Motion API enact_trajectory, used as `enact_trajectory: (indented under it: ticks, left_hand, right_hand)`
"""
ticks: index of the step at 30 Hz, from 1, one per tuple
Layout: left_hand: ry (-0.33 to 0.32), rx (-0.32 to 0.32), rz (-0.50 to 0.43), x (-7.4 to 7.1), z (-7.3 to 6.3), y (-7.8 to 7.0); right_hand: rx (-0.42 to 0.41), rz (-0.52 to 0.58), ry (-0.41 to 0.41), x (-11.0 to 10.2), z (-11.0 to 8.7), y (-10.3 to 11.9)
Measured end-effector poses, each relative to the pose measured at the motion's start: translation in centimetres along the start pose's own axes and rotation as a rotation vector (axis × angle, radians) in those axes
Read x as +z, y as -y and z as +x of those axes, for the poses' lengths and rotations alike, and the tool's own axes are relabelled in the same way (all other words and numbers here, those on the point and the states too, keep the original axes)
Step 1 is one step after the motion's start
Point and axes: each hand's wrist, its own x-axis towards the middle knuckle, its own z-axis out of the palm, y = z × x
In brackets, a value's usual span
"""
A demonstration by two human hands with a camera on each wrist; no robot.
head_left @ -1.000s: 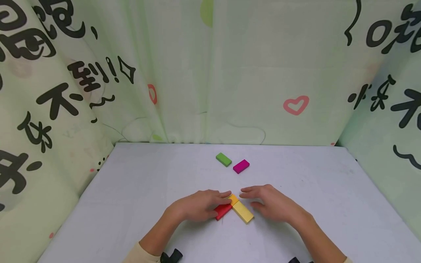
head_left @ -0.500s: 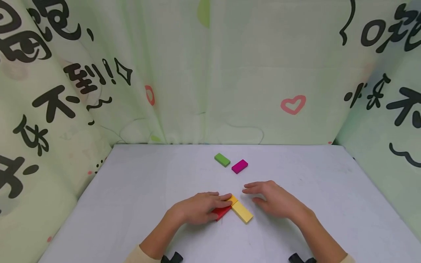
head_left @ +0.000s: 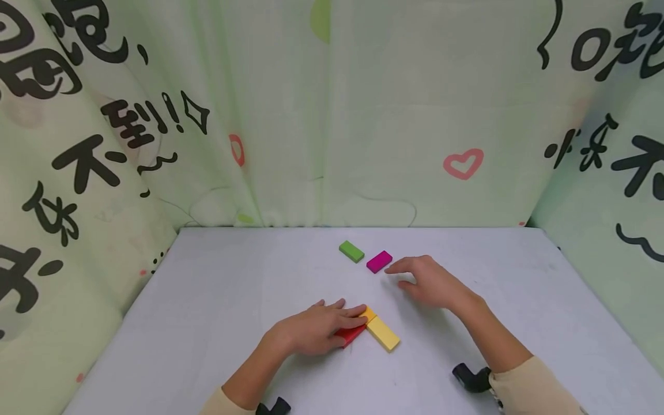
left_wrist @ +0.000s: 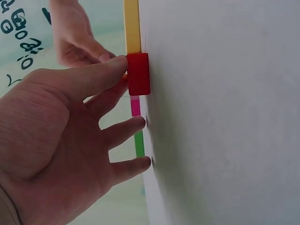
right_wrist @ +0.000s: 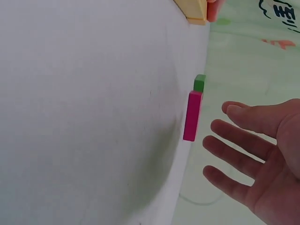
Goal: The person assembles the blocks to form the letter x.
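Three blocks lie joined in a bent row on the table: a red block, an orange block and a yellow block. My left hand rests over the red and orange ones, fingers spread. Its thumb touches the upper edge of the red block in the left wrist view, and the forefinger reaches behind it. Farther back, a magenta block lies beside a green block. My right hand hovers just right of the magenta block with fingers extended, holding nothing.
A white-covered table carries all the blocks. Pale green curtains with black lettering and red hearts hang behind it and on both sides. A black wrist camera mount shows by the right sleeve.
My right hand has moved away from the joined blocks, forward to beside the magenta block. The left hand stays on the red and orange blocks, its outer fingers spreading wider.
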Motion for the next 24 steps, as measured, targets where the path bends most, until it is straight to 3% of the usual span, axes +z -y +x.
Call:
enact_trajectory:
  ticks: [7,14,24]
  left_hand:
    - [0.014,-0.017,-0.037,-0.1,-0.1,0.0]
    - [0.027,-0.013,-0.048,0.0,0.1,0.2]
    - [0.033,0.008,-0.066,0.0,0.2,0.6]
  right_hand:
    - [0.027,0.016,-0.034,-0.6,2.4,-0.9]
    - [0.092,0.018,0.005,-0.2,4.1,-1.4]
    - [0.063,0.056,0.043,0.7,5.6,-2.1]
